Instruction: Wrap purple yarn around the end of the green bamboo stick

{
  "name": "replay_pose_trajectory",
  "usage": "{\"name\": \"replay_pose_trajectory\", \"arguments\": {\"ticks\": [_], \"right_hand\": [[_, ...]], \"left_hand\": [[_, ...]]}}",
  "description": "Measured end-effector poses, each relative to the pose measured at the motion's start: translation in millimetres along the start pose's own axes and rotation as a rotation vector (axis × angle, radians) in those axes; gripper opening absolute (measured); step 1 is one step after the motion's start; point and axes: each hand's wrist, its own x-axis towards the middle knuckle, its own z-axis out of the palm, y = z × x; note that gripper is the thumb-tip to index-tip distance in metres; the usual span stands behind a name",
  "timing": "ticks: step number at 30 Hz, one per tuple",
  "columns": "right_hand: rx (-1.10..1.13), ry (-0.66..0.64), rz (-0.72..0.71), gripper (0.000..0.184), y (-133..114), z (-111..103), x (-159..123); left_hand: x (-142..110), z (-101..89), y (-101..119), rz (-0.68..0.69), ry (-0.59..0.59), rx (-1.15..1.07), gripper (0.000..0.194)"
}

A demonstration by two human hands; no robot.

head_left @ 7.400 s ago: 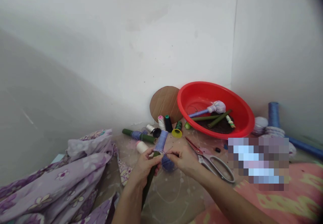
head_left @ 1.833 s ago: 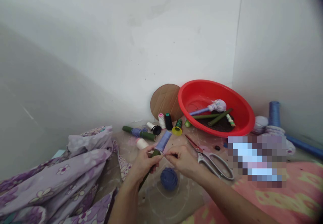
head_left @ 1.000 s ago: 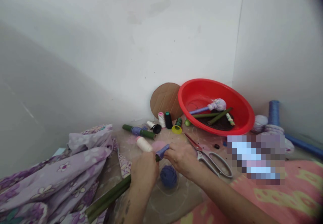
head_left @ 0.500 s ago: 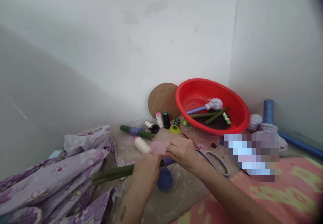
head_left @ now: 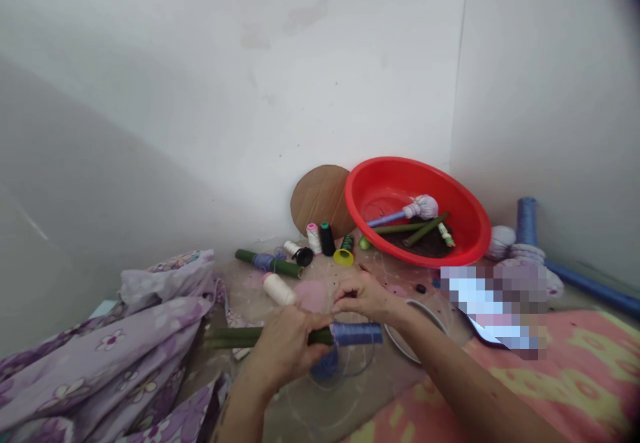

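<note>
My left hand [head_left: 290, 340] is closed around a bundle of green sticks [head_left: 233, 338], held level. Blue thread is wound tightly round the bundle's right end [head_left: 357, 334], which sticks out past my fingers. Just above this wound part is my right hand [head_left: 365, 296], with its fingers curled and the fingertips drawn together. Whatever they pinch is too fine to make out. A ball of blue thread [head_left: 325, 366] lies below the bundle, partly hidden by my left hand, and a loose strand curves from it to the right. Scissors [head_left: 407, 350] lie partly under my right forearm.
A red basin [head_left: 480, 233] holds sticks and a cloth-headed stick. Several thread spools [head_left: 280, 290] and a thread-wrapped green stick [head_left: 290, 267] lie ahead. Flowered cloth [head_left: 110, 356] is heaped at left. At right are a phone-like blurred object [head_left: 495, 310] and a pink-yellow cloth [head_left: 565, 376].
The bundle has shifted right and its blue-wound end now shows. My left hand has turned, its back more toward me. My right hand has lifted slightly off the wound part.
</note>
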Motion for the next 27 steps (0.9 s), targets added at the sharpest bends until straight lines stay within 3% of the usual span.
{"name": "replay_pose_trajectory", "arguments": {"ticks": [4, 9, 12, 17, 22, 27], "right_hand": [[0.277, -0.039, 0.17, 0.025, 9, 1, 1], [0.453, -0.012, 0.271, 0.028, 4, 5, 1], [0.474, 0.042, 0.273, 0.03, 5, 8, 1], [0.397, -0.023, 0.284, 0.027, 18, 12, 4], [0.439, 0.21, 0.309, 0.022, 20, 10, 3], [0.698, 0.412, 0.362, 0.021, 31, 3, -1]], "left_hand": [[-2, -1.8, 4, 0.173, -0.029, -0.021, 0.012], [1, -3.2, 2, 0.104, 0.138, -0.08, 0.03], [3, -3.3, -1, 0.119, 0.186, -0.078, 0.035], [3, -2.4, -7, 0.148, 0.133, 0.017, 0.032], [-2, -10.0, -10, 0.064, 0.132, 0.294, 0.028], [-9, -24.3, -13, -0.074, 0.127, 0.526, 0.029]]}}
